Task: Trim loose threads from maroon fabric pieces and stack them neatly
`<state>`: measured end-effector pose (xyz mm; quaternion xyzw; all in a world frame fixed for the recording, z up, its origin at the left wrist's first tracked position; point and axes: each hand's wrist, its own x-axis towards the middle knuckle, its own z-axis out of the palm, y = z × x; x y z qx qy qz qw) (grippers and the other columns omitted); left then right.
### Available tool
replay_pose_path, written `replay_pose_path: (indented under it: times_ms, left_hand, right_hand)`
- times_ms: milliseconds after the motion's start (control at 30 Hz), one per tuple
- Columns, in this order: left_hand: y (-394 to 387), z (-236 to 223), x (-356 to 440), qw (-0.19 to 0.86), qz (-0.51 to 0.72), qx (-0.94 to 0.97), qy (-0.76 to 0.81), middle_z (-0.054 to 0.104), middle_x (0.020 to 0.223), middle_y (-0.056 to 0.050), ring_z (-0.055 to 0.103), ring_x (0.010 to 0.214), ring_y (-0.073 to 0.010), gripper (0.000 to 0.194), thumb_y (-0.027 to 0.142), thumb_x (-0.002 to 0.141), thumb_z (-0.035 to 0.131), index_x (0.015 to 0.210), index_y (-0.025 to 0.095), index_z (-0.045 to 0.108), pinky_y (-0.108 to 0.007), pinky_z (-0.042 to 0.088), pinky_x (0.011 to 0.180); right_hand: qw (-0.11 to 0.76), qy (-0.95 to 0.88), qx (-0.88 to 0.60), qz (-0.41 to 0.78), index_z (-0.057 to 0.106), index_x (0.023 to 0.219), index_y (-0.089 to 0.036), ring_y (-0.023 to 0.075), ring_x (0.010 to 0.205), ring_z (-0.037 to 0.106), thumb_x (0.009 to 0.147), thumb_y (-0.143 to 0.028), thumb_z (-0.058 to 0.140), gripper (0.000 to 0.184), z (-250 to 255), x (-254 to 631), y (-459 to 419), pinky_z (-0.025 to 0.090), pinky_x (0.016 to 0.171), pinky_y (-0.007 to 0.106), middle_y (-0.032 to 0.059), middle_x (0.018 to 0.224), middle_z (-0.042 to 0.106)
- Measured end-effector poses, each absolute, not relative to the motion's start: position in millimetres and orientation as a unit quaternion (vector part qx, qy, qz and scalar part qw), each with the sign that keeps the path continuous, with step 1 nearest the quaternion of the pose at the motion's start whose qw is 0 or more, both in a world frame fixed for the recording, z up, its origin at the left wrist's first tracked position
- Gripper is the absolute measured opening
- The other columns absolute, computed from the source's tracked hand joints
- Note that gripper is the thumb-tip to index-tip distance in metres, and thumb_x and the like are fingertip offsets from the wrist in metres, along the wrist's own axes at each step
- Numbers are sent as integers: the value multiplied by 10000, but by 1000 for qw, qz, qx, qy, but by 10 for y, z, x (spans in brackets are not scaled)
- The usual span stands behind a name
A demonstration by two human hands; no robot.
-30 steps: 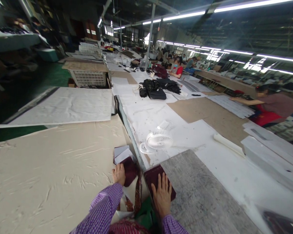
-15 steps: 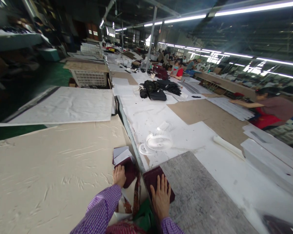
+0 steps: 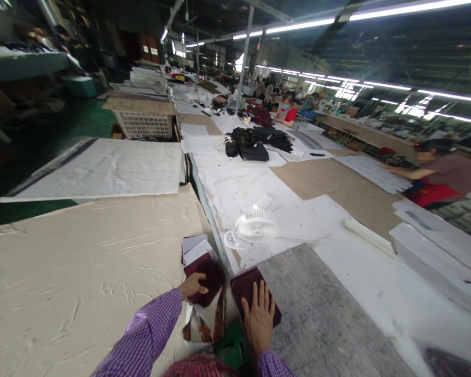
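My right hand (image 3: 259,317) lies flat, fingers spread, on a dark maroon rectangular piece (image 3: 245,285) at the left edge of a grey mottled board (image 3: 317,309). To its left, my left hand (image 3: 193,286) rests over another maroon piece (image 3: 206,267) on the cream-covered surface, thumb and forefinger apart. I see nothing gripped in it. White and pale grey cards (image 3: 198,250) lie partly under the far end of that maroon piece. Below it, brown-patterned strips and white scraps (image 3: 198,330) hang near the gap between the surfaces.
A white fan (image 3: 256,226) lies on the long table (image 3: 298,225) ahead. Beyond it are a heap of black fabric items (image 3: 255,144) and brown paper (image 3: 329,180). A plastic crate (image 3: 145,124) stands at left. One person (image 3: 447,173) leans over the table at right; others work farther back.
My left hand has turned and slid down along the left maroon piece, so its fingers now point right. My right hand stays flat in the same place.
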<state>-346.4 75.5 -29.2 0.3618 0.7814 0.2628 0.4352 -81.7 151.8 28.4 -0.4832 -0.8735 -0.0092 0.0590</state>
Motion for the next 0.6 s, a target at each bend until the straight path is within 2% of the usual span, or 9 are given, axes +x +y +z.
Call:
replay_pose_path:
  times_ms: [100, 167, 233, 267, 367, 400, 500, 600]
  left_hand:
    - [673, -257, -3322, 478, 300, 372, 737, 730, 895, 1, 572, 1146, -277, 311, 82, 366, 800, 606, 209, 648, -375, 375, 1039]
    - [626, -232, -3260, 483, 335, 358, 725, 735, 864, -17, 556, 1164, -315, 307, 95, 322, 815, 538, 200, 624, -420, 320, 1082]
    - [585, -191, -3261, 467, 384, 321, 729, 730, 962, -66, 556, 1156, -337, 277, 249, 430, 822, 653, 186, 671, -456, 325, 1074]
    - [565, -158, -3287, 455, 410, 299, 732, 714, 1038, -94, 555, 1155, -342, 323, 354, 513, 794, 761, 173, 692, -462, 350, 1054]
    - [505, 12, -3435, 427, 499, 233, 717, 664, 1173, -132, 571, 1140, -312, 590, 589, 701, 618, 1082, 140, 644, -428, 422, 998]
    - [486, 98, -3494, 428, 542, 201, 695, 668, 1167, -133, 591, 1111, -298, 641, 614, 710, 608, 1137, 135, 619, -415, 443, 978]
    - [448, 435, -3651, 428, 658, 105, 611, 712, 1063, -133, 637, 1019, -290, 715, 561, 619, 742, 1160, 112, 612, -414, 477, 933]
    - [449, 846, -3735, 415, 657, 152, 611, 725, 1040, -119, 632, 1027, -303, 653, 503, 610, 771, 1123, 118, 650, -421, 476, 939]
  right_hand:
    - [57, -872, -486, -10, 383, 1440, -101, 309, 1424, 193, 939, -565, 218, 703, 274, -813, 1523, 158, 1133, 509, 147, 1538, 220]
    - [54, -873, -485, -3, 385, 1440, -108, 309, 1423, 197, 936, -570, 228, 702, 270, -807, 1527, 157, 1132, 510, 147, 1535, 230]
    - [52, -872, -486, 6, 387, 1439, -111, 310, 1423, 198, 936, -567, 236, 696, 274, -804, 1530, 154, 1132, 511, 148, 1533, 239]
    - [52, -871, -488, 10, 386, 1440, -112, 310, 1424, 195, 937, -564, 240, 692, 280, -804, 1531, 152, 1132, 512, 148, 1533, 239]
    - [58, -869, -491, 19, 375, 1445, -108, 307, 1428, 181, 937, -553, 256, 685, 298, -811, 1525, 139, 1136, 512, 149, 1537, 225]
    - [61, -868, -492, 22, 372, 1446, -105, 305, 1430, 174, 937, -551, 262, 686, 298, -812, 1520, 132, 1138, 511, 149, 1539, 217]
    - [74, -867, -491, 45, 375, 1444, -99, 303, 1432, 165, 933, -549, 276, 688, 261, -798, 1509, 119, 1142, 514, 148, 1542, 208]
    - [91, -859, -490, 117, 400, 1431, -100, 315, 1422, 198, 896, -610, 316, 743, 209, -744, 1555, 136, 1139, 535, 147, 1527, 258]
